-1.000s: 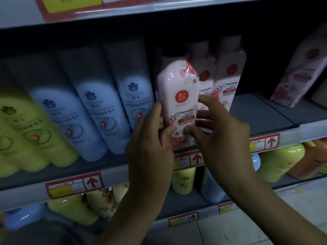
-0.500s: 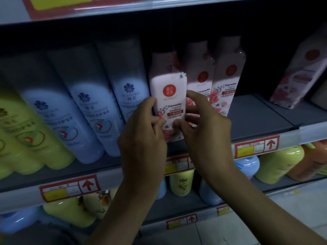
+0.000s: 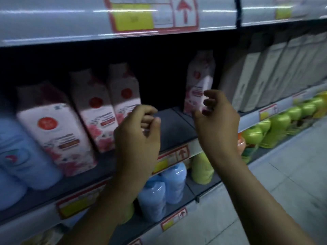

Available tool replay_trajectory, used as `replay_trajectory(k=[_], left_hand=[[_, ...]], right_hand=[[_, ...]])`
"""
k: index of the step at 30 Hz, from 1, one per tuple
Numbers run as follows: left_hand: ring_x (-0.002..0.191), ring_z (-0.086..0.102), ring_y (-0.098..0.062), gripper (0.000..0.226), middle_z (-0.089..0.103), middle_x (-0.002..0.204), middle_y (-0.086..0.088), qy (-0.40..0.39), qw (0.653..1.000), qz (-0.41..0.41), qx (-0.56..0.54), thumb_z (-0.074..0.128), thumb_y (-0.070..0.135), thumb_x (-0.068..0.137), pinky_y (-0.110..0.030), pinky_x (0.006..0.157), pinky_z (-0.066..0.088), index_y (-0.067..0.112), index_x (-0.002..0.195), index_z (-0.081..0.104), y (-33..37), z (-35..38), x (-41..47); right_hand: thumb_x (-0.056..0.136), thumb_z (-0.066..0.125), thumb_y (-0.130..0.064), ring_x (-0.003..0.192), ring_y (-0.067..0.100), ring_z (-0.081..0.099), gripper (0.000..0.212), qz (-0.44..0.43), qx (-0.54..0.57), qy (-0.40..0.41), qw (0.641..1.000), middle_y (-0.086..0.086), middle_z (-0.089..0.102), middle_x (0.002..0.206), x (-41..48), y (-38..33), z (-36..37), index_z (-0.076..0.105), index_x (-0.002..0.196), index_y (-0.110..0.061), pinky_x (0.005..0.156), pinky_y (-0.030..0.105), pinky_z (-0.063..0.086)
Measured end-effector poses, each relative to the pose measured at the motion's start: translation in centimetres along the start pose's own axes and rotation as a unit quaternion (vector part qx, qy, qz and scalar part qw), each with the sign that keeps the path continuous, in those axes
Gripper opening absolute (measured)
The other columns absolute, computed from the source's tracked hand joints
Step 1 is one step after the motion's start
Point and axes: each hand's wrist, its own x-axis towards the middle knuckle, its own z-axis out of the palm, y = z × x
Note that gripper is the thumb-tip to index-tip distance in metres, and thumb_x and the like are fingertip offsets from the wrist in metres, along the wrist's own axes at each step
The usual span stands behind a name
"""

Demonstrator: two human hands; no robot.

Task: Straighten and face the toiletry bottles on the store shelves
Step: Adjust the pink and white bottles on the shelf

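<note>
Four pink floral bottles [image 3: 53, 128] [image 3: 95, 110] [image 3: 126, 96] [image 3: 200, 82], two hands [image 3: 138, 138] [image 3: 217, 124], and two blue bottles [image 3: 152, 197] [image 3: 174, 181] on the lower shelf [image 3: 192, 190].

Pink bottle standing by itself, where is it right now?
In the head view the lone pink bottle stands right of centre on the middle shelf, across a gap from three other pink bottles, next to pale boxes, just behind the right hand.

Single head cam, wide-angle, worn at head height, aimed forward and a bit down at the shelving. Very close: arm's reach. Left hand [image 3: 137, 138] sits just off centre toward 7 o'clock, right hand [image 3: 217, 124] at 3 o'clock, forearms entering from 6 and 5. View is oblique, with the shelf run receding toward 2 o'clock. Upper shelf edge [image 3: 53, 23] spans 12 o'clock, floor [image 3: 292, 183] at 4 o'clock. Frame is blurred.
</note>
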Motion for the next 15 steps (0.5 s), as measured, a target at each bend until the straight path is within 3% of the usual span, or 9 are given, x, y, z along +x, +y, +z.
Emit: replay_trajectory(k=[4,6,8,12,15], left_hand=[[0.079,0.065,-0.017,0.016,0.063,0.083,0.005,-0.066,0.992,-0.093,-0.059,0.052,0.011,0.091,-0.038,0.072,0.056,0.022,0.100,0.060,-0.6,8.0,3.1],[0.092,0.062,-0.015,0.024,0.063,0.098,0.003,-0.094,0.985,-0.134,-0.048,0.051,0.009,0.094,-0.022,0.075,0.051,0.017,0.115,0.058,-0.9,10.9,4.7],[0.100,0.060,-0.016,0.032,0.064,0.111,-0.002,-0.107,0.981,-0.160,-0.036,0.051,0.009,0.093,-0.020,0.081,0.045,0.015,0.124,0.054,-1.3,13.0,6.0],[0.098,0.065,-0.021,0.041,0.069,0.105,-0.003,-0.132,0.974,-0.170,-0.071,0.051,0.001,0.083,-0.034,0.086,0.054,0.018,0.119,0.060,-1.9,15.1,7.1],[0.091,0.068,-0.016,0.037,0.070,0.095,0.001,-0.124,0.975,-0.162,-0.090,0.054,-0.001,0.084,-0.033,0.080,0.057,0.020,0.113,0.061,-1.8,15.0,6.8]], right_hand=[[0.083,0.068,-0.018,0.108,0.025,0.060,0.042,0.056,-0.021,-0.045,0.997,0.005,0.066,0.115,3.1,4.0,-2.3,0.055,0.123,-0.015,0.090,0.036,0.047],[0.084,0.068,-0.020,0.109,0.023,0.059,0.049,0.062,-0.012,-0.076,0.995,0.005,0.064,0.116,4.3,5.3,-2.3,0.051,0.129,-0.015,0.089,0.030,0.046],[0.086,0.067,-0.018,0.108,0.022,0.059,0.053,0.074,0.002,-0.110,0.991,0.004,0.062,0.115,5.4,6.1,-1.6,0.046,0.135,-0.017,0.087,0.027,0.044],[0.084,0.062,-0.018,0.106,0.021,0.062,0.061,0.074,0.083,-0.159,0.981,-0.003,0.062,0.118,6.4,6.6,0.5,0.037,0.139,-0.028,0.092,0.040,0.052],[0.086,0.062,-0.016,0.105,0.016,0.063,0.063,0.055,0.098,-0.157,0.981,-0.002,0.065,0.119,7.0,6.9,0.9,0.035,0.140,-0.033,0.090,0.038,0.054]])
